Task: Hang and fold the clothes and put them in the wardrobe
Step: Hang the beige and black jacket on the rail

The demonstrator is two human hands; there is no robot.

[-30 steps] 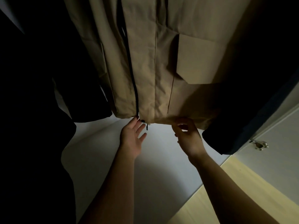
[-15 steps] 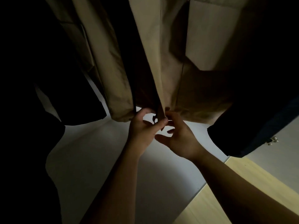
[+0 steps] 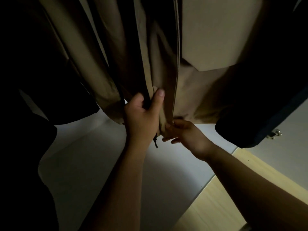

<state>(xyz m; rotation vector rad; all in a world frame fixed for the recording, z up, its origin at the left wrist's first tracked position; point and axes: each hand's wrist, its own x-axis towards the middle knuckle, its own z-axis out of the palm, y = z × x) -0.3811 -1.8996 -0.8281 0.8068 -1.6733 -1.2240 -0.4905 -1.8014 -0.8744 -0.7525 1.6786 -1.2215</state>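
Two hands grasp the tan jacket (image 3: 200, 90) hanging in the wardrobe (image 3: 100, 164): left hand (image 3: 141, 114) wrapped round its dark zipper edge (image 3: 147, 97), right hand (image 3: 185, 135) pinching the stitched hem (image 3: 200, 117). Smooth woven cloth, angular pocket flap (image 3: 208, 39).

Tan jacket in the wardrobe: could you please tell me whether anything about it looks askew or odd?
The tan jacket hangs open: its front edges gape above the hem, dark between them. The left hand grips one edge, the right hand pinches the other at the hem, and a black zipper pull dangles below.
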